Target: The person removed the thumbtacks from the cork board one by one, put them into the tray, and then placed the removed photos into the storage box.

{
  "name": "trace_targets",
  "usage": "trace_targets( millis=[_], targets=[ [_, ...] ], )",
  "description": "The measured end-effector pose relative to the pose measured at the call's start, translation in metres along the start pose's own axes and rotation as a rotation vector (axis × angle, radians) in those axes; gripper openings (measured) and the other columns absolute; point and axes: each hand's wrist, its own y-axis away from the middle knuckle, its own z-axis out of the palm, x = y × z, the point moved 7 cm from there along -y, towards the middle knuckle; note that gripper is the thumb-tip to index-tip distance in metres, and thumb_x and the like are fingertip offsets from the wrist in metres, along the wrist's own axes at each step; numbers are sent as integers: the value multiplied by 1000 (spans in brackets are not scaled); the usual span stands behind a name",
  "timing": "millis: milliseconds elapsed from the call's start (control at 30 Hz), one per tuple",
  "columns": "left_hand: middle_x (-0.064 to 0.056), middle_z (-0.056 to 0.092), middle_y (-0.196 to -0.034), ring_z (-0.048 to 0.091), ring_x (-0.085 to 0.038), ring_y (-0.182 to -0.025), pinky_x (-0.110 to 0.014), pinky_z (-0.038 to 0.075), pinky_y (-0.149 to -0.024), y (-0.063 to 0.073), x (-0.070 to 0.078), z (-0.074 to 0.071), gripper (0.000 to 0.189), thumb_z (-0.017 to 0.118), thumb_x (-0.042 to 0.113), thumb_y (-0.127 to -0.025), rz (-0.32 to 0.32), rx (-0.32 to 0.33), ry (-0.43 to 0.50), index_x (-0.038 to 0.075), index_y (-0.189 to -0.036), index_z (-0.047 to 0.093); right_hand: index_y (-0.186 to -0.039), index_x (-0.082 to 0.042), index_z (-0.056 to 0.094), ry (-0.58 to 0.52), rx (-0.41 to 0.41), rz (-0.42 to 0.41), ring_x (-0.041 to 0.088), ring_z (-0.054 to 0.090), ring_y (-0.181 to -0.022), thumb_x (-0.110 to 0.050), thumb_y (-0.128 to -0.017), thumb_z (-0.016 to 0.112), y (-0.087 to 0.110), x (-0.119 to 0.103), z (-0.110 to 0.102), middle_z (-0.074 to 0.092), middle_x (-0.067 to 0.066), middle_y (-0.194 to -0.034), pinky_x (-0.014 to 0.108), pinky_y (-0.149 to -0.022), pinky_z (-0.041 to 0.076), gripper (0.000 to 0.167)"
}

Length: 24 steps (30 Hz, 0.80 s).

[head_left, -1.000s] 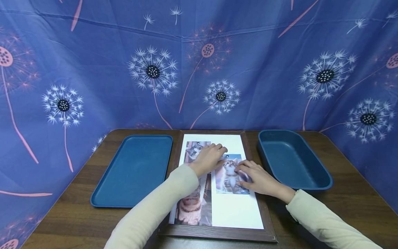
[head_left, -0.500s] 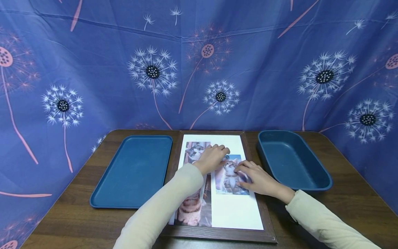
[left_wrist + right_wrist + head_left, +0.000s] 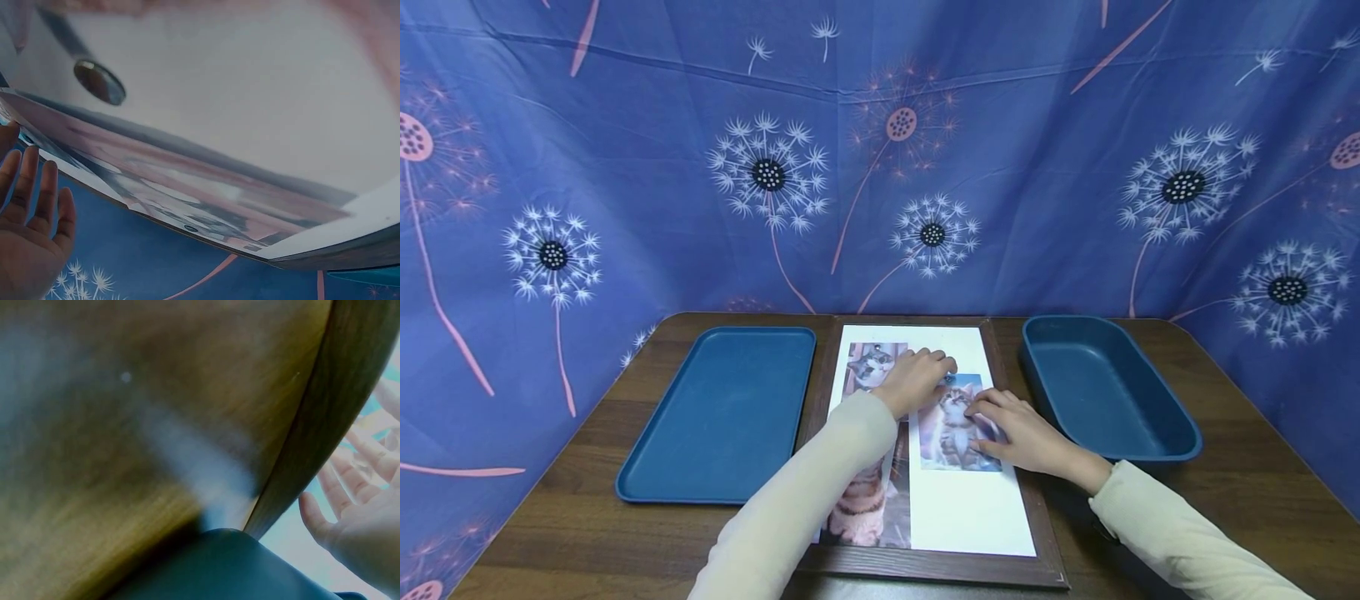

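Observation:
A kitten photo [image 3: 951, 454] lies on the right half of a white board [image 3: 970, 517] with a brown frame. A small round magnet [image 3: 950, 380] sits at the photo's top edge. My left hand [image 3: 917, 381] reaches across the board, fingertips right around that magnet; in the left wrist view its fingers [image 3: 45, 194] are fairly straight. My right hand [image 3: 1018, 429] rests fingertips on the photo's right side, fingers spread. Farther left are a grey-and-white cat photo [image 3: 871, 368] and a striped cat photo [image 3: 859, 512], partly hidden by my left arm.
A flat blue tray [image 3: 718, 417] lies left of the board. A deep blue bin [image 3: 1108, 400] stands to its right, close to my right forearm. Another round magnet [image 3: 100, 82] shows on the board in the left wrist view. A patterned blue cloth [image 3: 880, 167] hangs behind the table.
My left hand and forearm have shifted slightly right toward the magnet over the kitten photo. The right hand stays in place on the photo.

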Motion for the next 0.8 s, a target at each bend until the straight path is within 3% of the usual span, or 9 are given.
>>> trace_targets(
  millis=[467, 800],
  targets=[
    [9, 64, -103, 60, -12, -92, -27, 48, -77, -7, 0, 1, 31, 66, 30, -83, 3, -15, 43, 24, -112, 60, -110, -11, 60, -3, -8, -9, 25, 48, -107, -29, -79, 70, 1, 0, 1, 56, 6, -116, 49, -86, 42, 38],
    [9, 65, -103, 61, -11, -91, -28, 49, -77, -9, 0, 0, 25, 64, 22, -84, 24, 8, 59, 22, -109, 63, -112, -9, 59, -16, -14, -19, 26, 48, -108, -28, -80, 69, 1, -1, 1, 55, 7, -118, 50, -87, 41, 38]
  ],
)
